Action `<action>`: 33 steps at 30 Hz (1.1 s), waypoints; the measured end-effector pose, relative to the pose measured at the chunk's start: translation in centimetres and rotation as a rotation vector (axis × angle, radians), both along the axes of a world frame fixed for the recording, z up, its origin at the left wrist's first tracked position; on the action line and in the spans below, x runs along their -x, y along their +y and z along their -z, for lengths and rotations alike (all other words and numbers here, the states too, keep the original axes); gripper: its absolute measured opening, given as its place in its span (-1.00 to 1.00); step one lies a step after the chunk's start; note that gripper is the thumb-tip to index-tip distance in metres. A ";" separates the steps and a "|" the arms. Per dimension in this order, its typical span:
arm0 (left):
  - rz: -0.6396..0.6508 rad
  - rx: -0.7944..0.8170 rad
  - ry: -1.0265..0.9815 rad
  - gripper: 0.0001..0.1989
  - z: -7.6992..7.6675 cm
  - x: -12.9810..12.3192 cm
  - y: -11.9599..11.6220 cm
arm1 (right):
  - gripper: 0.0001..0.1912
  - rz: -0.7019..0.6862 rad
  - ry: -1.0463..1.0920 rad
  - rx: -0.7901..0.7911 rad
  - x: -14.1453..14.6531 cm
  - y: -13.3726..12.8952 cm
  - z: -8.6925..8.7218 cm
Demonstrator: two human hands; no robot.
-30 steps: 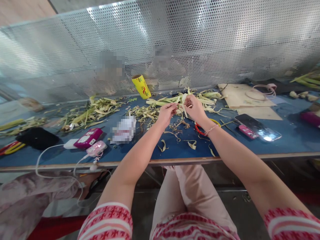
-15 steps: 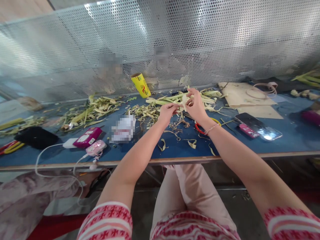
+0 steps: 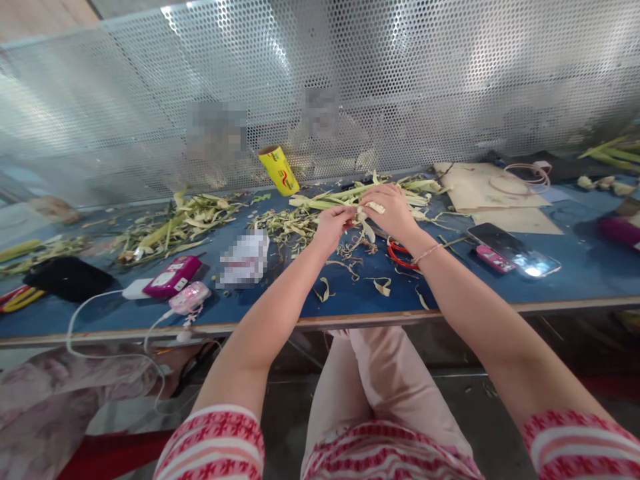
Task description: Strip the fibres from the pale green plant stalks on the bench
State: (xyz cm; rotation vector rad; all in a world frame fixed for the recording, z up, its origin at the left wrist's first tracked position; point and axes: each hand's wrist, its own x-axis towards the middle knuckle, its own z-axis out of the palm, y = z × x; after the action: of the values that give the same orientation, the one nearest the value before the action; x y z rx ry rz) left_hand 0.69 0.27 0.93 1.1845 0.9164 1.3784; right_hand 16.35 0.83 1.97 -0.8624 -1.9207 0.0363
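A pale plant strip point(image 3: 370, 231) is between the two hands, raised over the middle of the counter point(image 3: 353, 300). One visible part hangs from the fingertips with its long axis steep, the lower end pointing toward the person and slightly right. A thicker pale portion lies more crosswise under the right fingers; whether the two portions are one piece cannot be told. The left hand point(image 3: 334, 227) has its thumb and fingertips pinched together on the strip's left end. The right hand point(image 3: 393, 212) curls its fingers closely over the pale portion, gripping it from above. The fingers cover much of the strip, so its full length and upper end are hidden, and the exact contact between the fingertips is hard to make out.

Just behind the hands lies a heap of green stalks point(image 3: 330, 200), mostly running left to right and partly blocked by the right hand. Thin scraps point(image 3: 285, 225) spread beside the left hand. A red loop point(image 3: 401, 257) shows by the right wrist, partly covered by it. Farther right is a phone point(image 3: 513, 248); a yellow tube point(image 3: 279, 171) leans near the perforated panel point(image 3: 380, 60). A white packet point(image 3: 245, 260) is pixelated, its markings unreadable. Stalks at the far right are cut off.
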 end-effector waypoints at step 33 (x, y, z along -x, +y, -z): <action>-0.045 0.054 -0.081 -0.83 -0.7 0.1 -0.2 | -0.86 -0.453 0.318 1.163 0.5 -0.6 -0.1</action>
State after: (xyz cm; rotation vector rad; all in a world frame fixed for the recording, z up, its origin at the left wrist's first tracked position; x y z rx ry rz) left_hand 0.60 0.11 1.66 1.0656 0.9218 1.4182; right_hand 15.85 0.24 2.07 -1.0087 -1.6511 1.5770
